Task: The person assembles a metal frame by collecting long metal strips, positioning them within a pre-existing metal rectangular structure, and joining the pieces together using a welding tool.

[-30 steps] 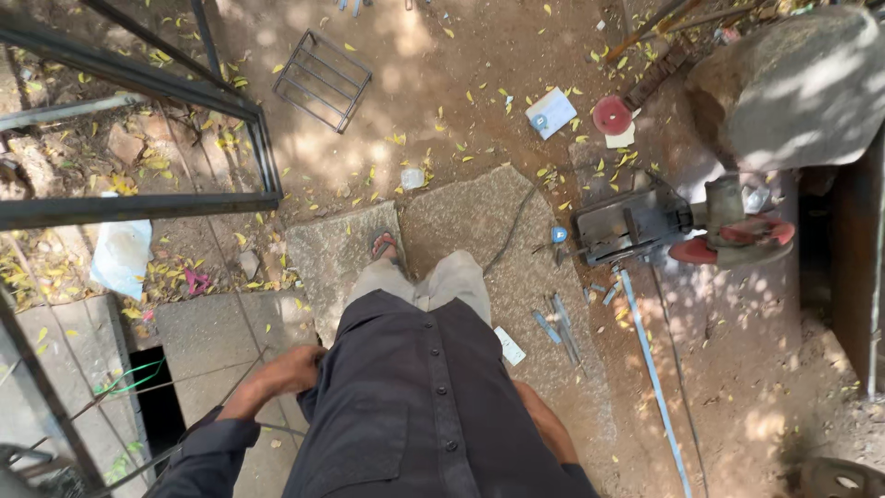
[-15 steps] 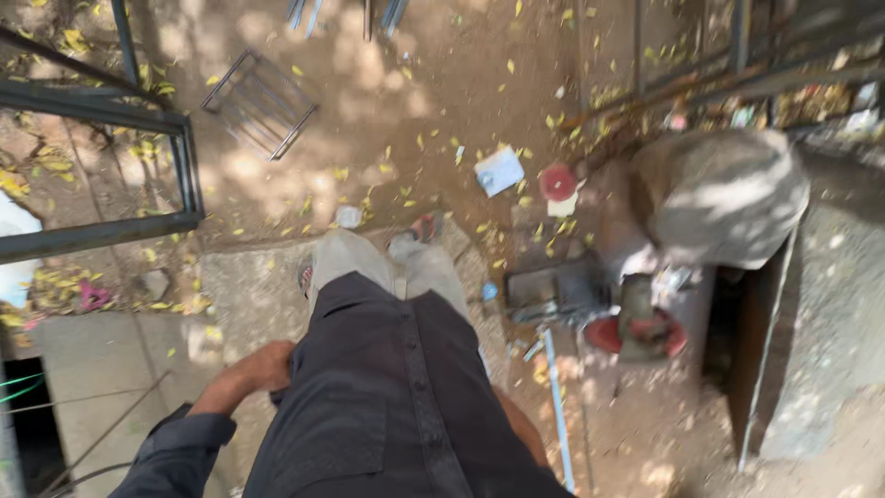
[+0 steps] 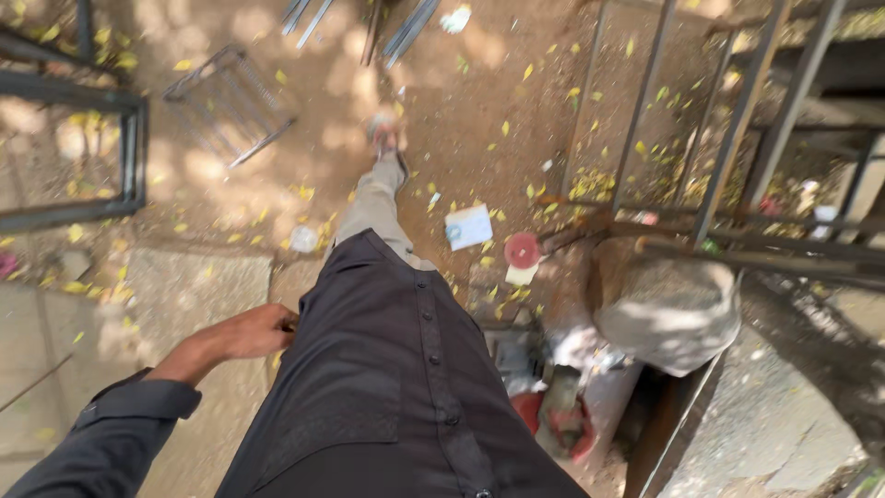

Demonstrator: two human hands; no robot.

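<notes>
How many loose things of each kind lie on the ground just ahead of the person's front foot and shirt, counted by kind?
Red disc: 1
White paper sheet: 1
Small wire grille: 1
Large grey stone: 1
Total: 4
The left hand rests at the shirt, holding nothing; the right hand is out of view.

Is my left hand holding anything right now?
No, the left hand is bare and loosely curled beside the dark shirt, with nothing in its grip.

Dappled sunlight, patchy shadows, motion blur, wide-angle edge distortion.
</notes>
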